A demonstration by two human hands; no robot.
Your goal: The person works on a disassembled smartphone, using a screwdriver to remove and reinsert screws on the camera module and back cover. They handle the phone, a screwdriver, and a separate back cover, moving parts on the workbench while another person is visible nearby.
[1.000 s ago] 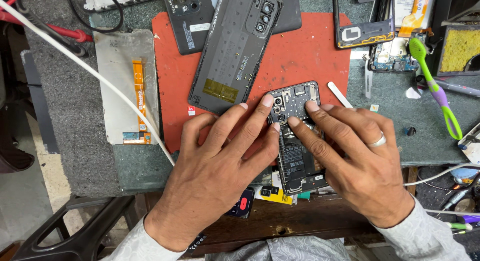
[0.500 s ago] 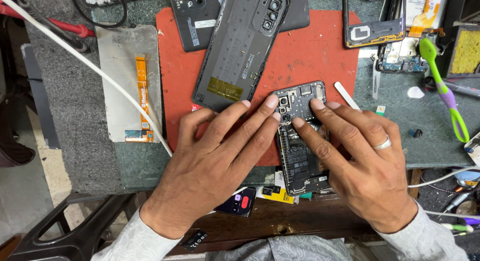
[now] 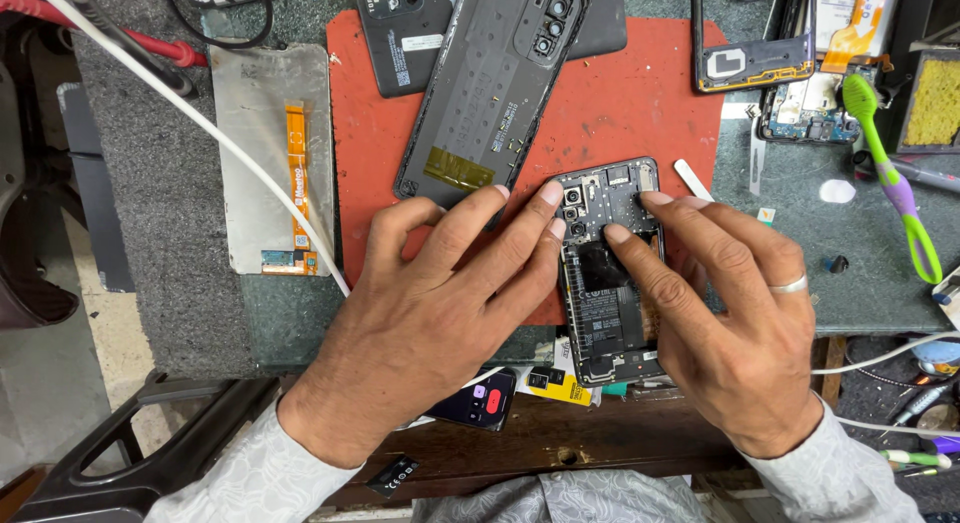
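Grey bench matting [image 3: 160, 223] fills the frame's left, a bare display panel [image 3: 270, 153] lying on it. At centre, on the red mat [image 3: 640, 93], the left hand [image 3: 440, 313] spreads flat, fingertips pressing the opened phone [image 3: 610, 273]. The right hand [image 3: 720, 313] presses likewise, fingers splayed. Even, light pressure near the edges seems wise.

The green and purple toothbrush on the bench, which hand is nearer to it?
Right. The right hand rests on the opened phone, just left of the toothbrush; the left hand lies farther away, beyond the phone.
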